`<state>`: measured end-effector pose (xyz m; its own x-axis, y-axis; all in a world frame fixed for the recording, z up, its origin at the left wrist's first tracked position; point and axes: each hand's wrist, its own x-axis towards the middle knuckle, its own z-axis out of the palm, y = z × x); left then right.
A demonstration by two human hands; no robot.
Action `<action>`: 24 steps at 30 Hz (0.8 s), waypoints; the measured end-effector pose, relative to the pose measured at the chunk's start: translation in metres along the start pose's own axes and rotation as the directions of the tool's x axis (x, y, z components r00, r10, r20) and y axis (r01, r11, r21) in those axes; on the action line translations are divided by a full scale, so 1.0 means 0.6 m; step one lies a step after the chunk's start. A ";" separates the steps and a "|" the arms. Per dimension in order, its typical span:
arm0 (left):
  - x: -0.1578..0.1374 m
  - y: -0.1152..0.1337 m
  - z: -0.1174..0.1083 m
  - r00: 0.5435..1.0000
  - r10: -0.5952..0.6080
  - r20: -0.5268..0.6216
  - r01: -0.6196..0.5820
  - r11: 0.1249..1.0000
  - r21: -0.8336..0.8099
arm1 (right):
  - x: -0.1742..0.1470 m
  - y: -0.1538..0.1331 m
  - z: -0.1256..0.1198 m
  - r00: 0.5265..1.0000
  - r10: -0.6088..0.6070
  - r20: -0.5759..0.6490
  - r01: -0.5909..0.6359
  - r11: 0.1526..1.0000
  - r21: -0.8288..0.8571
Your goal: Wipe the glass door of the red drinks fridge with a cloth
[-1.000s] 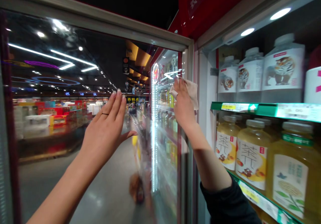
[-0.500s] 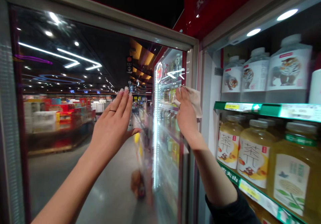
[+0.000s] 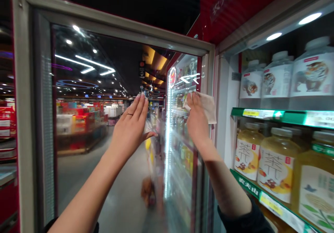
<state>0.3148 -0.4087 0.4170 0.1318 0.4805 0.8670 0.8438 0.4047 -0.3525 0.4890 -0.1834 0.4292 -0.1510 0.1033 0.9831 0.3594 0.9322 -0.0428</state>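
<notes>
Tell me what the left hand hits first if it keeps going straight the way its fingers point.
The left hand lies flat with fingers pointing up along the glass door. Sliding straight on, it would probably meet the door's top frame first; nothing else shows in that line, though depth is hard to judge.

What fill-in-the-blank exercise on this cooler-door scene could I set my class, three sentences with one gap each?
1. The right hand presses a white ____ against the glass door.
2. The left hand lies flat on the glass and wears a thin ____ on one finger.
3. The white bottles on the top shelf show a picture of a ____.

Missing words: cloth; ring; tiger
</notes>
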 end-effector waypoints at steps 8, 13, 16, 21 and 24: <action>0.000 -0.001 -0.003 1.000 0.003 -0.013 -0.004 0.999 -0.035 | 0.039 -0.052 0.012 0.988 -0.127 0.087 0.121 0.990 0.072; -0.001 -0.001 -0.006 1.000 0.011 -0.010 -0.012 0.999 -0.041 | 0.025 0.009 -0.002 0.999 0.013 -0.030 -0.012 1.000 0.029; -0.001 -0.004 -0.001 0.999 0.023 -0.031 -0.025 0.998 -0.054 | -0.019 0.004 -0.007 1.000 0.027 -0.005 -0.027 0.999 0.019; -0.001 -0.013 0.010 0.997 0.040 -0.066 -0.045 0.995 -0.084 | -0.005 -0.072 0.004 0.985 -0.116 0.129 0.110 0.993 0.048; -0.002 -0.016 0.015 0.996 0.044 -0.083 -0.052 0.995 -0.089 | 0.031 -0.092 0.010 0.981 -0.129 0.144 0.123 0.991 0.053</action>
<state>0.3015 -0.4061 0.4162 0.2116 0.4321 0.8766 0.8788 0.3083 -0.3641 0.4610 -0.2308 0.4489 -0.3269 0.0309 0.9445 0.2892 0.9548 0.0689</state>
